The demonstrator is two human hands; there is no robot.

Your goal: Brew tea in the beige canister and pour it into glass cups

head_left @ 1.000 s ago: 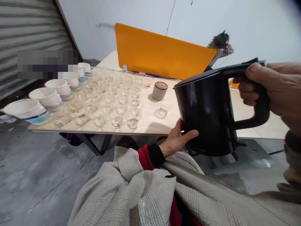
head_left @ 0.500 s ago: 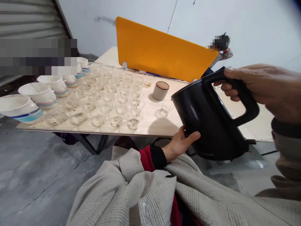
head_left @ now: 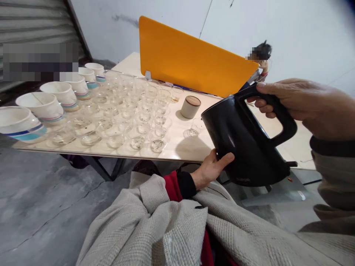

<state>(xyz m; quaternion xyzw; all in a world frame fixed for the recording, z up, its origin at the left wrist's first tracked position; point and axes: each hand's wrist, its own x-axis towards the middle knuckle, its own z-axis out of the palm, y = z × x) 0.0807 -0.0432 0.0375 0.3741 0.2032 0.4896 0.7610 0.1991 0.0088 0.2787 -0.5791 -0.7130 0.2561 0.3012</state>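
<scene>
My right hand (head_left: 294,99) is wrapped round the handle of a black electric kettle (head_left: 244,144). The kettle leans to the left, its rim above the table's front edge. Against its lower left side rests my left hand (head_left: 213,168), thumb on the front and the other fingers mostly hidden. A clear cup (head_left: 193,131) with dark bits in it stands just left of the kettle rim; I cannot see any stream of water. Farther left, several rows of clear cups (head_left: 138,142) hold dark bits at their bottoms.
Stacked paper cups (head_left: 40,105) line the left side of the wooden table (head_left: 177,149). A pale canister (head_left: 190,107) with a brown lid stands behind the single cup. An orange divider (head_left: 194,59) runs along the back. A person (head_left: 262,55) is beyond it.
The kettle and my right hand have shifted slightly left. The kettle's tilt looks much the same. Behind the divider, the other person's hand has risen.
</scene>
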